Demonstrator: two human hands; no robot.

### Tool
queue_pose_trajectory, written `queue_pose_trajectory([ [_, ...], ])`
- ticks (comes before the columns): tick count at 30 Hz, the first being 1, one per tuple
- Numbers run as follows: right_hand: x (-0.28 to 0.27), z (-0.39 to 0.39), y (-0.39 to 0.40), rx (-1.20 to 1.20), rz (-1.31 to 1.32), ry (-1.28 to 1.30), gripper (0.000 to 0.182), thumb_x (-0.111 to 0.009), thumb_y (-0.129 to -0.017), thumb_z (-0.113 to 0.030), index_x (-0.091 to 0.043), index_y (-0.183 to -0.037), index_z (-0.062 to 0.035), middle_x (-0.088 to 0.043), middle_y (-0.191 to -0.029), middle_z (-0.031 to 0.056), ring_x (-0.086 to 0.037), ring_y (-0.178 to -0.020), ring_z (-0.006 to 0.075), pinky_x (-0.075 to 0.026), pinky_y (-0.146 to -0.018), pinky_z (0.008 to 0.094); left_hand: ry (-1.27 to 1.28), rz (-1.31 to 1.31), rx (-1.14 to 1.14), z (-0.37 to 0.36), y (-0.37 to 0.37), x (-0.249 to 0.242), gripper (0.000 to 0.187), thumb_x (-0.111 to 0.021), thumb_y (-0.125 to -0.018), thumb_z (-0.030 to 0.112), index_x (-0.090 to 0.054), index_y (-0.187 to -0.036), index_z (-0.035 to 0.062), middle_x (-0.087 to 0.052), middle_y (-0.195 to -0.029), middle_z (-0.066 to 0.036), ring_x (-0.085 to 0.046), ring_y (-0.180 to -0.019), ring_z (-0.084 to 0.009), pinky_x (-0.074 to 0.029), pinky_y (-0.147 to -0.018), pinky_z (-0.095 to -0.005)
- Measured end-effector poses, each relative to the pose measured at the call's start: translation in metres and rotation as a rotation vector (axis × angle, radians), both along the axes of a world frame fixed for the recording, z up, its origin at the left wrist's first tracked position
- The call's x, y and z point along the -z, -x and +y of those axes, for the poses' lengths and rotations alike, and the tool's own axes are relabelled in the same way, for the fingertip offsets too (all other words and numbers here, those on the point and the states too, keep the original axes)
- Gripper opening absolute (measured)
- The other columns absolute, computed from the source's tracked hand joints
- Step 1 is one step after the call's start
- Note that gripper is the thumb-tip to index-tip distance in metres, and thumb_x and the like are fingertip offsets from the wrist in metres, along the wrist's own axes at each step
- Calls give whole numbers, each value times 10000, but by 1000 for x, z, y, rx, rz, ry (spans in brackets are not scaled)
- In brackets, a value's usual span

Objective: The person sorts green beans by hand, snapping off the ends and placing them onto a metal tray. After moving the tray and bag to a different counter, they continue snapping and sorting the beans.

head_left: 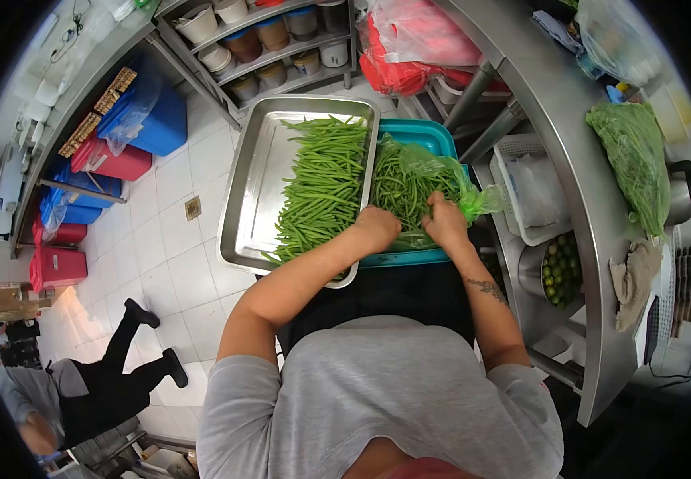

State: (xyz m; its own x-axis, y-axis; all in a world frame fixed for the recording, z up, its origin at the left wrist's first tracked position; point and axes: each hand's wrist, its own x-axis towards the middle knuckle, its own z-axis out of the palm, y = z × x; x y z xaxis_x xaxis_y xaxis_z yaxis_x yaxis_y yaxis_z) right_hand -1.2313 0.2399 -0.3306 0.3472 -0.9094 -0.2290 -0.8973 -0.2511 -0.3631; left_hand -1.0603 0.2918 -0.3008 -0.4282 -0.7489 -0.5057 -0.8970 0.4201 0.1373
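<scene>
A metal tray holds a wide row of green beans, lined up mostly crosswise along its right side. Beside it, partly under its rim, a teal basin contains a green plastic bag with loose green beans in it. My left hand is closed at the near end of the beans in the basin, next to the tray's right rim; its fingertips are hidden. My right hand is closed over the bag's right part, fingers bent together; what it grips is not clear.
A steel counter curves along my right, with a bagged leafy bundle on it and a pot of green limes below. Tubs fill a shelf ahead. Blue and red bins line the left. Another person stands at lower left.
</scene>
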Motion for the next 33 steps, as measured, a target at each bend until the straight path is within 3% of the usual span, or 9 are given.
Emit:
queue_pose_trajectory([
  [2,2,-4,1,116,-150,-60,395,-678,-737,-91,-482,-1077,-50,-547,-1069,177,-553,-959,336,-458,-776,454,28,-25,-27,12,7,7,228,-518,-838,130,-688,-987,104,-682,-981,-77,-642,-952,-262,-508,-762,-393],
  [6,-6,1,-7,41,-276,168,371,-625,-770,-77,-503,-1119,-59,-512,-1153,173,-530,-1031,362,-459,-817,464,-69,4,-15,24,18,5,218,-528,-821,125,-678,-971,76,-649,-1039,-130,-609,-988,-293,-443,-864,-358],
  [10,-17,-18,-21,-242,-349,295,419,-612,-783,-72,-524,-1189,-127,-484,-1248,121,-467,-1129,348,-401,-927,448,642,198,-250,24,5,-14,325,-543,-766,78,-558,-1089,58,-533,-976,-125,-550,-932,-295,-441,-767,-356],
  [13,-11,-46,-35,-251,-262,408,485,-643,-794,-120,-509,-1258,-161,-449,-1333,101,-424,-1211,327,-338,-1005,451,784,200,-500,25,-13,-13,423,-525,-752,34,-450,-1167,-1,-491,-912,-132,-540,-849,-302,-460,-710,-381],
  [17,8,-99,-39,-137,-185,377,528,-616,-850,-261,-454,-1348,-185,-414,-1394,130,-389,-1266,322,-259,-1068,456,876,175,-410,35,-21,16,356,-513,-768,59,-466,-1093,-78,-496,-895,-132,-559,-780,-255,-517,-614,-311],
  [21,2,-117,-39,-161,147,-21,478,-568,-878,-375,-541,-1255,-81,-578,-1210,158,-494,-1173,326,-323,-1003,476,828,235,-287,38,-30,16,386,-511,-764,51,-453,-1115,-99,-493,-908,-152,-556,-800,-265,-521,-613,-319],
  [26,-7,-102,-22,-72,65,-10,457,-571,-869,-378,-576,-1207,-71,-592,-1181,168,-558,-1079,327,-385,-946,457,703,332,-122,42,-52,13,442,-503,-764,25,-411,-1177,-102,-477,-968,-191,-549,-819,-318,-512,-647,-368],
  [30,-31,-88,-18,-3,118,-32,374,-563,-873,-309,-596,-1149,-59,-596,-1166,158,-586,-1023,337,-433,-894,443,575,302,-177,37,-60,17,457,-506,-773,27,-413,-1214,-48,-472,-967,-197,-556,-858,-346,-510,-665,-401],
  [33,-21,-81,-14,-37,68,202,254,-585,-838,-198,-614,-1028,-32,-607,-1078,144,-581,-1004,325,-450,-851,445,580,302,-217,38,-62,18,407,-519,-756,19,-463,-1158,1,-474,-951,-186,-550,-853,-354,-499,-682,-423],
])
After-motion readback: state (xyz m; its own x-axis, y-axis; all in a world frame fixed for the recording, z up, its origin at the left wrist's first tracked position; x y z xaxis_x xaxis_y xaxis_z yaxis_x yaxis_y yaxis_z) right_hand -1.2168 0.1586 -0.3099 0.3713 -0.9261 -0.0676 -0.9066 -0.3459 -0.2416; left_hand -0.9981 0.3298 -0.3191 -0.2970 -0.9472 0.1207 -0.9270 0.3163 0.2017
